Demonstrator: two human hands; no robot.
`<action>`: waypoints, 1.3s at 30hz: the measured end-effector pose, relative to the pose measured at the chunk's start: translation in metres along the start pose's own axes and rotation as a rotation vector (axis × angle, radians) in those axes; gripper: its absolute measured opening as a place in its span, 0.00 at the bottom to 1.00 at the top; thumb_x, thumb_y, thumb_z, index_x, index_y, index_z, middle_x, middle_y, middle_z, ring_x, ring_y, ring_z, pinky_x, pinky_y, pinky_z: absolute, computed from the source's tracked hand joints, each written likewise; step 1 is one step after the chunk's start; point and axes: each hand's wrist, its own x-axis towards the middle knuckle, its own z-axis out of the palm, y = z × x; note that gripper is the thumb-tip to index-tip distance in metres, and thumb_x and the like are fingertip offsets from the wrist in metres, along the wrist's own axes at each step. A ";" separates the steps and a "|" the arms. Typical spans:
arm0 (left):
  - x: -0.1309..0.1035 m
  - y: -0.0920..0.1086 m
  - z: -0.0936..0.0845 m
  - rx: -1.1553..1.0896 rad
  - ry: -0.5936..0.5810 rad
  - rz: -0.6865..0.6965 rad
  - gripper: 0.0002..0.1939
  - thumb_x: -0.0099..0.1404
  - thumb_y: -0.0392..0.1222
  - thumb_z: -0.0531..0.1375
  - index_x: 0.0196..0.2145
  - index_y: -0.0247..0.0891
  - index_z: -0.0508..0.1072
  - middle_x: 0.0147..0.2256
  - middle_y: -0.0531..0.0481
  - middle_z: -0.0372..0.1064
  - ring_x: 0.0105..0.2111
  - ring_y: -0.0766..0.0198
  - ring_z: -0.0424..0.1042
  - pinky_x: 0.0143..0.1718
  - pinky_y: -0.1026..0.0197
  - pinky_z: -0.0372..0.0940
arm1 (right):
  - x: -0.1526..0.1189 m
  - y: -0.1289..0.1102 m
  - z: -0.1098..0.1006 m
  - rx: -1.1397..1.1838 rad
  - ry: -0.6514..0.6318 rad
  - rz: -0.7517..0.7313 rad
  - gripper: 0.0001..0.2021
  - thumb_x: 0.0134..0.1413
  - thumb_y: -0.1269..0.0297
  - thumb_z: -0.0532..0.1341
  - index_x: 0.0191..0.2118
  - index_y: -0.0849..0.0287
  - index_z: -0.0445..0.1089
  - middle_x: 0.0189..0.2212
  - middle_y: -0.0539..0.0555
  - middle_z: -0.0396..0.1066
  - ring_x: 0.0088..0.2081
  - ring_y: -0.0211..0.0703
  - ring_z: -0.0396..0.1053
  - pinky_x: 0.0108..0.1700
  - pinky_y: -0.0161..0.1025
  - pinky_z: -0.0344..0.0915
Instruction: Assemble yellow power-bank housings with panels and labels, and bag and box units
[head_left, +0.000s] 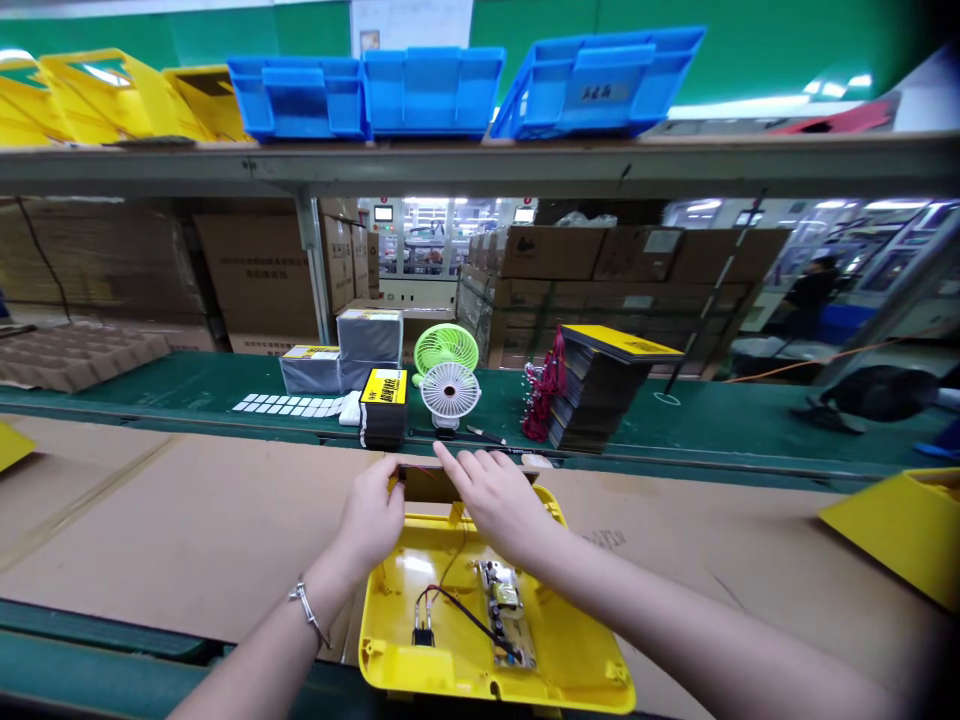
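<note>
In front of me lies a yellow plastic housing (559,640), its inside facing up. It holds a circuit board (508,610) and a small black socket (423,637) with dark wires. At the housing's far edge stands a thin dark panel (431,484), partly covered by my hands. My left hand (375,510) pinches the panel's left end between thumb and fingers. Across its top lies my right hand (499,500), fingers stretched out and the index finger pointing away from me; its thumb is hidden.
Beyond the housing stand a white fan (450,390), a green fan (435,350), a stack of black panels (600,390) with red wires, and a black-and-yellow stack (384,410). White stickers (289,405) lie at left. Blue bins (435,92) line the shelf. More yellow housings (900,530) flank the cardboard.
</note>
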 end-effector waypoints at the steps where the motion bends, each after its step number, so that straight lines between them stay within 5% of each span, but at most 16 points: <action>1: 0.000 -0.002 0.000 0.010 0.003 -0.006 0.12 0.60 0.31 0.51 0.38 0.40 0.71 0.37 0.49 0.73 0.39 0.60 0.70 0.43 0.58 0.63 | 0.002 -0.001 0.003 0.028 -0.066 -0.011 0.29 0.55 0.79 0.49 0.64 0.67 0.48 0.41 0.62 0.70 0.41 0.50 0.67 0.44 0.46 0.62; 4: 0.001 -0.005 0.000 0.032 0.000 -0.018 0.11 0.59 0.31 0.51 0.35 0.40 0.72 0.36 0.49 0.73 0.39 0.60 0.70 0.44 0.57 0.63 | 0.007 0.006 0.003 0.147 -0.245 -0.016 0.25 0.55 0.76 0.53 0.59 0.59 0.59 0.39 0.57 0.73 0.39 0.46 0.70 0.37 0.37 0.62; 6: 0.001 -0.005 0.000 0.036 -0.013 -0.019 0.12 0.59 0.31 0.52 0.35 0.40 0.72 0.36 0.50 0.73 0.39 0.60 0.70 0.44 0.57 0.63 | 0.011 0.012 -0.003 0.180 -0.313 0.027 0.14 0.55 0.71 0.55 0.47 0.55 0.71 0.34 0.53 0.74 0.35 0.44 0.71 0.32 0.35 0.60; 10: 0.001 -0.003 0.001 0.024 -0.023 -0.047 0.14 0.58 0.30 0.51 0.37 0.40 0.73 0.39 0.49 0.73 0.41 0.61 0.70 0.47 0.58 0.63 | 0.018 0.014 -0.013 0.140 -0.299 0.120 0.08 0.55 0.65 0.57 0.30 0.60 0.73 0.30 0.56 0.74 0.32 0.47 0.72 0.30 0.36 0.58; 14: 0.005 -0.008 0.000 -0.003 -0.049 -0.129 0.16 0.59 0.32 0.51 0.42 0.39 0.72 0.42 0.47 0.73 0.43 0.62 0.71 0.47 0.59 0.63 | 0.017 0.008 -0.019 0.123 -0.250 0.162 0.08 0.54 0.62 0.59 0.31 0.60 0.72 0.31 0.57 0.74 0.34 0.48 0.72 0.32 0.36 0.60; 17: 0.012 -0.012 -0.005 0.003 -0.100 -0.201 0.12 0.60 0.40 0.53 0.37 0.35 0.73 0.39 0.43 0.73 0.39 0.59 0.71 0.42 0.58 0.64 | 0.014 0.000 -0.027 0.128 -0.191 0.162 0.14 0.60 0.58 0.53 0.34 0.59 0.73 0.34 0.56 0.74 0.37 0.47 0.71 0.36 0.37 0.61; 23: 0.027 -0.010 -0.024 0.042 -0.306 -0.233 0.17 0.59 0.51 0.54 0.27 0.34 0.73 0.26 0.48 0.72 0.27 0.62 0.68 0.27 0.62 0.59 | 0.026 -0.026 -0.027 0.139 -0.375 0.237 0.19 0.57 0.53 0.56 0.30 0.63 0.75 0.28 0.62 0.74 0.30 0.51 0.72 0.31 0.39 0.62; 28: 0.043 -0.004 -0.042 0.064 -0.532 -0.205 0.11 0.53 0.45 0.59 0.28 0.35 0.78 0.28 0.48 0.75 0.30 0.62 0.70 0.30 0.63 0.62 | 0.038 -0.044 -0.011 0.220 -0.334 0.002 0.10 0.56 0.69 0.54 0.38 0.58 0.73 0.32 0.56 0.75 0.33 0.47 0.73 0.34 0.36 0.62; 32: 0.060 -0.004 -0.043 0.138 -0.627 -0.229 0.08 0.45 0.36 0.60 0.26 0.36 0.78 0.24 0.50 0.74 0.25 0.64 0.69 0.25 0.65 0.61 | 0.037 -0.047 -0.003 0.237 -0.345 -0.146 0.16 0.46 0.76 0.59 0.43 0.58 0.70 0.31 0.55 0.75 0.32 0.47 0.73 0.30 0.35 0.60; 35: 0.068 -0.005 -0.037 0.200 -0.644 -0.225 0.08 0.40 0.30 0.59 0.22 0.36 0.75 0.20 0.53 0.70 0.20 0.66 0.66 0.20 0.66 0.57 | 0.027 -0.036 -0.010 0.245 -0.341 -0.202 0.14 0.51 0.73 0.58 0.43 0.54 0.71 0.27 0.52 0.74 0.28 0.46 0.72 0.28 0.36 0.58; 39: 0.069 -0.010 -0.029 0.208 -0.640 -0.204 0.07 0.40 0.28 0.58 0.22 0.34 0.72 0.21 0.54 0.69 0.20 0.70 0.64 0.18 0.68 0.55 | 0.005 -0.009 -0.023 0.339 -0.123 -0.133 0.11 0.61 0.60 0.54 0.42 0.53 0.72 0.32 0.52 0.72 0.35 0.43 0.69 0.34 0.37 0.60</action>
